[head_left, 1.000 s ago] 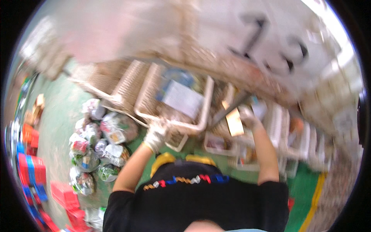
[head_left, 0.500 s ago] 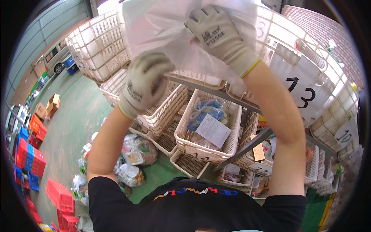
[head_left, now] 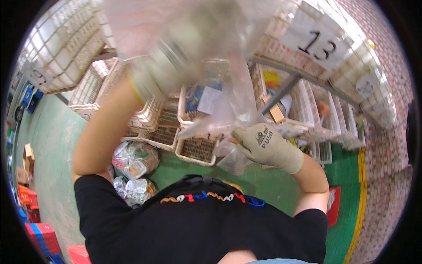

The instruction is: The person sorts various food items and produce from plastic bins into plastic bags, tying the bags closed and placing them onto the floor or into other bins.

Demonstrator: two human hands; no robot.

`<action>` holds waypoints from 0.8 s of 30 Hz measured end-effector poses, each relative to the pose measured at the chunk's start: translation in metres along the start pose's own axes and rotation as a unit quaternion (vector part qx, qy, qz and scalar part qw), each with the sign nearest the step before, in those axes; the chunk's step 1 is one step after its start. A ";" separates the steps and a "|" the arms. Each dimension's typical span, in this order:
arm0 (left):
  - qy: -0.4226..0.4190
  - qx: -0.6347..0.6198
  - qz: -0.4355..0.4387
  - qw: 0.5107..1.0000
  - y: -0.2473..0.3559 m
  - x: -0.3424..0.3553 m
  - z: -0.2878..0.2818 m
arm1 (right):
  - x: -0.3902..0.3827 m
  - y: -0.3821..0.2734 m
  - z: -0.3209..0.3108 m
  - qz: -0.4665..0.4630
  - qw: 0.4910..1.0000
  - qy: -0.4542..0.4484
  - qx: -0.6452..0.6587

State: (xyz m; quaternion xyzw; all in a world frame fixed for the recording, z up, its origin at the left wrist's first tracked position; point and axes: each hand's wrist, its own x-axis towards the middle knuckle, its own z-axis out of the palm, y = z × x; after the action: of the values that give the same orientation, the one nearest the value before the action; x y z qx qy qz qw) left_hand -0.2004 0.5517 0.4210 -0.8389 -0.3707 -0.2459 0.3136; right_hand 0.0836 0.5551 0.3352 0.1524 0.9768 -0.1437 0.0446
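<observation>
A clear plastic bag (head_left: 239, 94) hangs in front of me, spreading from the top of the view down to my right hand. My right hand (head_left: 268, 147), in a pale work glove, is closed on the gathered lower part of this bag. Higher up and to the left, my left hand (head_left: 189, 48) is raised against the upper part of the bag, gloved too. Motion smears its fingers, so their grip does not show. Behind the bag, a white plastic basket (head_left: 183, 112) holds a blue bagged item (head_left: 195, 97) and a white paper slip (head_left: 210, 100).
White baskets line a metal rack (head_left: 281, 94), with large mesh crates (head_left: 72, 39) above. A phone-like slab (head_left: 277, 113) sits at a right-hand basket. Filled clear bags (head_left: 135, 159) lie on the green floor (head_left: 57, 176) at left. Red crates (head_left: 41, 237) stand lower left; a brick wall (head_left: 387, 185) rises right.
My right hand has come down from the top of the bag, drawing plastic with it. My left hand has moved up. The view has shifted toward the right side of the rack.
</observation>
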 end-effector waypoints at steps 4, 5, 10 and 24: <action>-0.148 -0.251 0.017 0.956 0.112 -0.011 0.038 | -0.012 -0.048 0.005 0.051 0.988 -0.013 -0.142; -0.110 -0.201 -0.011 0.973 0.110 -0.012 0.039 | -0.021 -0.042 0.007 0.014 0.980 0.068 -0.187; 0.160 0.279 -0.276 0.906 -0.021 0.047 0.002 | -0.060 -0.030 -0.021 -0.048 0.889 0.354 -0.286; 0.031 0.280 -0.413 0.866 -0.032 0.087 -0.013 | -0.105 -0.023 0.009 -0.042 0.969 0.066 -0.233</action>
State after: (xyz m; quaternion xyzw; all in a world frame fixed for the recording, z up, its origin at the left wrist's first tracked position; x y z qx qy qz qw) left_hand -0.1750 0.5997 0.4968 -0.4786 -0.7265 -0.2642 0.4163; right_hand 0.1767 0.5011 0.3468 0.1061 0.9896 0.0970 0.0081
